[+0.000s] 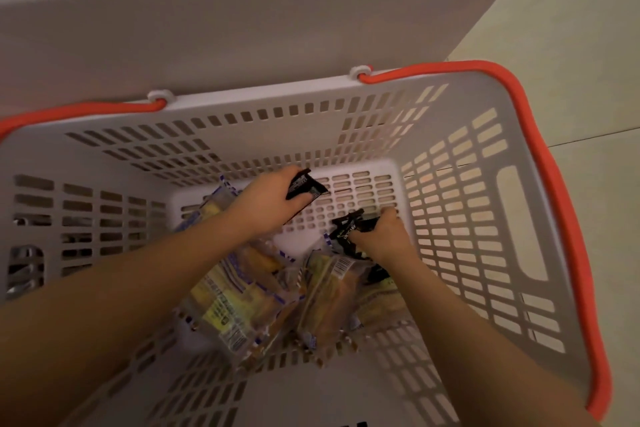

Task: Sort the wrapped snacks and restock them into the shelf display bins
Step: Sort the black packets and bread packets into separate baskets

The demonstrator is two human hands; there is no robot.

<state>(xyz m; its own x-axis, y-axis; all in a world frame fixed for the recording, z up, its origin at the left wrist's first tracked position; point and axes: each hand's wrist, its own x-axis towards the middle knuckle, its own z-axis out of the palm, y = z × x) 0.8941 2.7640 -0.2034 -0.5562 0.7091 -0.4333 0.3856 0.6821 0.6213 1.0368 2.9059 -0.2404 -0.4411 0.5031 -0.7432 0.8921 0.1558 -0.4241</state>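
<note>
Both my arms reach down into a grey slotted shopping basket (460, 135) with orange handles. My left hand (273, 199) grips a small black wrapped snack (306, 185) near the basket's far wall. My right hand (384, 236) holds a bunch of black wrapped snacks (348, 230) close to the right wall. Under my forearms lie clear-wrapped yellow cakes: one pack (232, 302) on the left and another (329, 298) in the middle. A further black wrapper (379, 274) shows beside my right wrist.
The basket stands on a pale tiled floor (571, 45), pushed against a grey panel (242, 28) at the far side. An orange handle (561, 156) runs along the right rim. Dark shapes show through the left wall slots (27, 270).
</note>
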